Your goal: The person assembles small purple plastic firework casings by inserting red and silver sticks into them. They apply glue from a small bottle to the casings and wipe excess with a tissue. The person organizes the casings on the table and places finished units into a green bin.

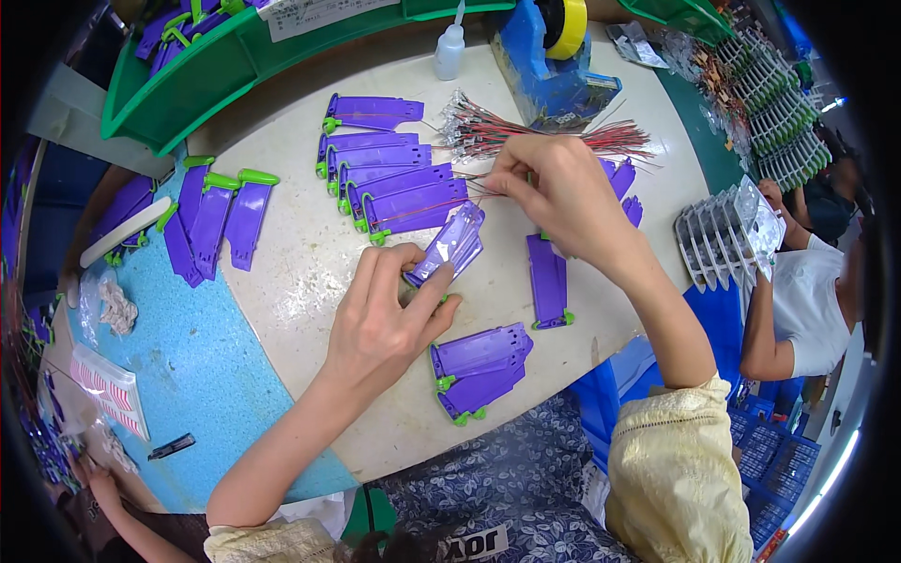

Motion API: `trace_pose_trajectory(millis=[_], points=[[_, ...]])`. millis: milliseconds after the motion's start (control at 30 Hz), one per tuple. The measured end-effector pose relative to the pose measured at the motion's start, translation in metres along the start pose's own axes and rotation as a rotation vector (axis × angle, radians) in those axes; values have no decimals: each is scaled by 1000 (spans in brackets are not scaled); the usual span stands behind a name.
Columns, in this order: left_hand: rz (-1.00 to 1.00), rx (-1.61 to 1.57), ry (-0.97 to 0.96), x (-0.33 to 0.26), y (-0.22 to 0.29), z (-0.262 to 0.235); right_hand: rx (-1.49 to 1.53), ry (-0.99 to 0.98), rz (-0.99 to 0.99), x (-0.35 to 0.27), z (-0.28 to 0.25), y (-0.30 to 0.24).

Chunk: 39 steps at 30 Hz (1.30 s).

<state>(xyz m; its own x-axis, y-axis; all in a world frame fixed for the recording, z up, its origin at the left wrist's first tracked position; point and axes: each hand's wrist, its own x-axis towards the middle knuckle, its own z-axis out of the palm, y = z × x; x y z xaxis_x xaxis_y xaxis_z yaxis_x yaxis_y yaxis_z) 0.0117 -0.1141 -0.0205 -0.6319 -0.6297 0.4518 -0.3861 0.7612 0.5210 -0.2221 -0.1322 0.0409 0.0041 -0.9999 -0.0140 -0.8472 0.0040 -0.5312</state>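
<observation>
My left hand (380,319) grips a flat purple plastic part (450,246) near the middle of the white table (300,272). My right hand (554,192) pinches the ends of thin red wires that lead from a bundle of red and white wires (488,131) behind it. A fanned row of purple parts with green tips (394,183) lies just left of my right hand, red wires across it. Two more purple parts (479,366) lie stacked below my left hand. Another purple part (547,281) lies under my right wrist.
A blue tape dispenser with a yellow roll (549,56) and a small white squeeze bottle (450,52) stand at the back. Green bins (188,84) hold purple parts at back left. More purple parts (216,220) lie on the left. Another person (798,300) handles clear trays (723,239) at right.
</observation>
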Motion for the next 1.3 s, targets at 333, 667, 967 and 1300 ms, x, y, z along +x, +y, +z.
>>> trace_pose_trajectory(millis=[333, 667, 967, 1300], points=[[-120, 55, -192, 15, 3, -3, 55, 85, -247, 8, 17, 14], [-202, 197, -160, 16, -6, -2, -95, 221, -405, 12, 17, 26], [-193, 412, -54, 27, -12, 0, 146, 353, -404, 29, 18, 14], [-81, -111, -57, -27, 16, -13, 68, 36, -361, -64, 4, -54]])
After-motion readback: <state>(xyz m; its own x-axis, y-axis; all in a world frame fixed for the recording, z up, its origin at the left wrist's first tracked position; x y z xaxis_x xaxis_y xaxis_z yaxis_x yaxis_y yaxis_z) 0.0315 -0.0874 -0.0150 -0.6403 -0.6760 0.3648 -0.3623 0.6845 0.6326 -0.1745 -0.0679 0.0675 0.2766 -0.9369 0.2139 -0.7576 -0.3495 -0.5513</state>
